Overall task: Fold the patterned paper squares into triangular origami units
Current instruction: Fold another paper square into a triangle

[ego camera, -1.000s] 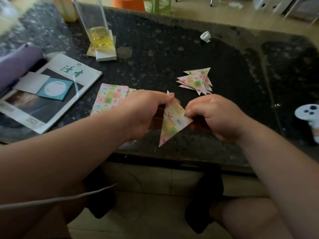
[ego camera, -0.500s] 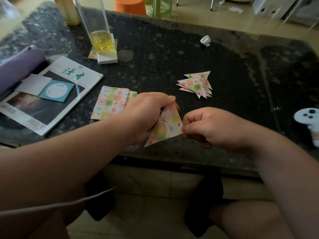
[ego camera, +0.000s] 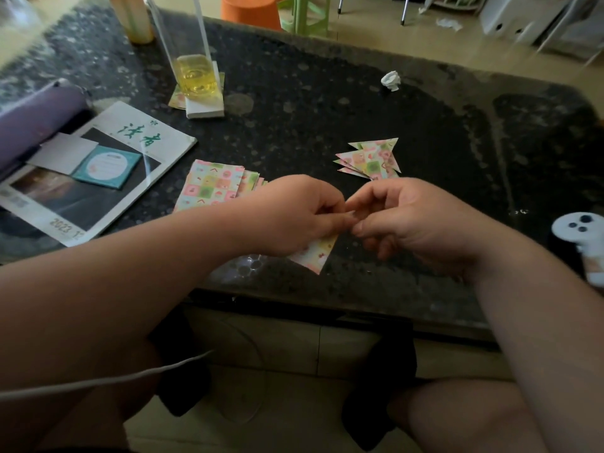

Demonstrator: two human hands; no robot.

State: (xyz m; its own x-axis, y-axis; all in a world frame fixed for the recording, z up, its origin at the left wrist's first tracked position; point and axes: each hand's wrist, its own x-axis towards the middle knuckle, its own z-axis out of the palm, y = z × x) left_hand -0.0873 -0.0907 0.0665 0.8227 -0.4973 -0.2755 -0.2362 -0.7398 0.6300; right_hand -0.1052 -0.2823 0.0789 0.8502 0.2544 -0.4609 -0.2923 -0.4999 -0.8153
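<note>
My left hand (ego camera: 300,214) grips a folded patterned paper piece (ego camera: 315,253) near the table's front edge; only its lower corner shows below the hand. My right hand (ego camera: 402,220) meets the left at the fingertips, its fingers curled and pinching the paper's upper part, which is hidden between the two hands. A stack of flat patterned paper squares (ego camera: 212,184) lies just left of my left hand. A pile of finished triangular units (ego camera: 372,158) lies behind my right hand.
On the dark stone table (ego camera: 327,103) are a magazine (ego camera: 98,171) with cards at the left, a purple case (ego camera: 29,119), a tall glass of yellow liquid (ego camera: 192,70) on a white block, a crumpled paper ball (ego camera: 390,80), and a white controller (ego camera: 581,233) at the right edge.
The hands have come together over the paper. The triangle, earlier open to view between them, has turned and is now mostly covered by my left hand.
</note>
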